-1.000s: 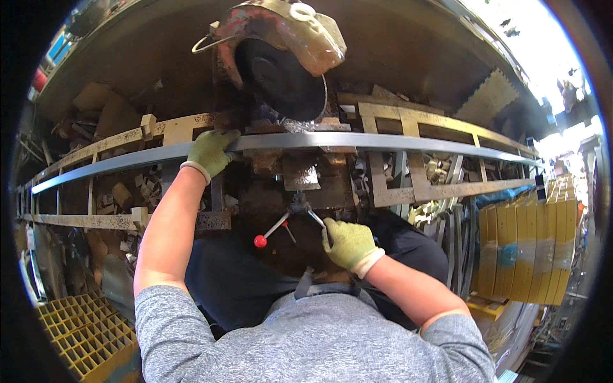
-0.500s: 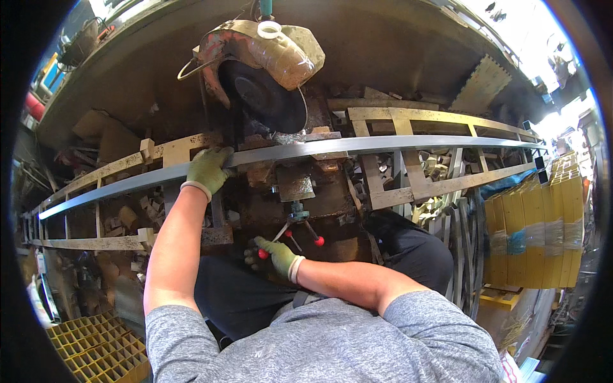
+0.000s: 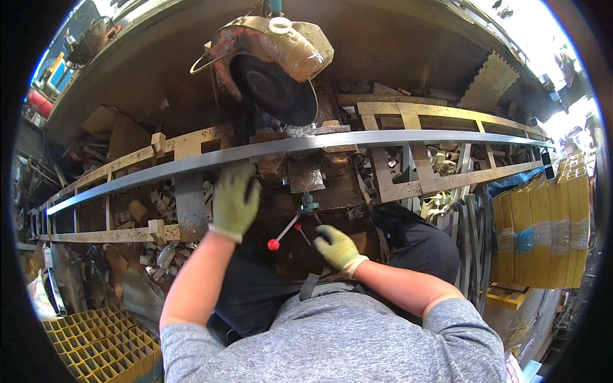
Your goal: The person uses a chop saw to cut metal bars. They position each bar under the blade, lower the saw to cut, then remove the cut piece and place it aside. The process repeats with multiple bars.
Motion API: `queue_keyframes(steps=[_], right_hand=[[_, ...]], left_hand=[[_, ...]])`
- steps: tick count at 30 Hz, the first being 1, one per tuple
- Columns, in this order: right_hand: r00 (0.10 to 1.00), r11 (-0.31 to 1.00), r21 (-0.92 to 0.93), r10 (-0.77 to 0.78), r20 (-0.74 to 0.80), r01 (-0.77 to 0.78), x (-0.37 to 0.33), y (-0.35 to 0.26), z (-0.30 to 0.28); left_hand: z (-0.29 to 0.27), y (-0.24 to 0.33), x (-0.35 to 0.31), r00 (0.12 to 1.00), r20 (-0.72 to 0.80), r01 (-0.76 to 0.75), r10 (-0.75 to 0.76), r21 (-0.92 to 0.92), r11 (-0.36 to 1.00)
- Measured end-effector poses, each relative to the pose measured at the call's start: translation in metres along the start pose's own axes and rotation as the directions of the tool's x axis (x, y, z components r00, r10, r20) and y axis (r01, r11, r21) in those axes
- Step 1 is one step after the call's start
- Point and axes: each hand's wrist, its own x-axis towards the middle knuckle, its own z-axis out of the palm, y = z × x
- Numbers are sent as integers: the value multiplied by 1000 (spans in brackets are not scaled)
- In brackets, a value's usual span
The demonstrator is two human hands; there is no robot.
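A long, silvery square metal tube (image 3: 274,146) runs from left to right across the vise (image 3: 306,173) of a cut-off saw. My left hand (image 3: 235,201), in a pale green glove, is off the tube, just on its near side; it is motion-blurred, thumb apart and holding nothing. A three-spoked vise handle (image 3: 309,205) sits at the vise's near end, two red knobs (image 3: 273,244) showing. My gloved right hand (image 3: 338,247) is closed around the right spoke, hiding its end. Above the tube hangs the saw's dark cutting disc (image 3: 271,89), under a worn guard (image 3: 294,54).
Slatted metal support frames (image 3: 440,185) carry the tube on both sides, with small metal offcuts (image 3: 137,214) beneath. Stacks of yellow gridded pieces (image 3: 543,230) stand at right, and more yellow grids (image 3: 102,341) lie at lower left.
My left hand has let go of the tube and drawn back toward me. My right hand has moved from the left red knob to the right spoke. The whole view has shifted slightly.
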Motion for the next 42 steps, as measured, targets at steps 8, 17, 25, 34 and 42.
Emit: queue_keyframes(steps=[8,17,25,34,42], right_hand=[[994,935,-336,112,-20,-112,36,39,48],[969,990,-138,64,237,-31,38,37,46],[870,917,-397,163,466,41,39,1,-44],[943,926,245,-317,96,287,49,-244,-265],[728,639,348,-597,-336,685,150,-513,-339]], left_hand=[[75,-10,-97,417,897,590,-147,-144,794],[56,68,-82,267,835,957,-481,-170,237],[3,89,-54,698,652,297,-295,111,949],[6,-32,46,848,-249,212,-468,-651,729],[26,-66,53,855,-282,216,-435,-569,794]])
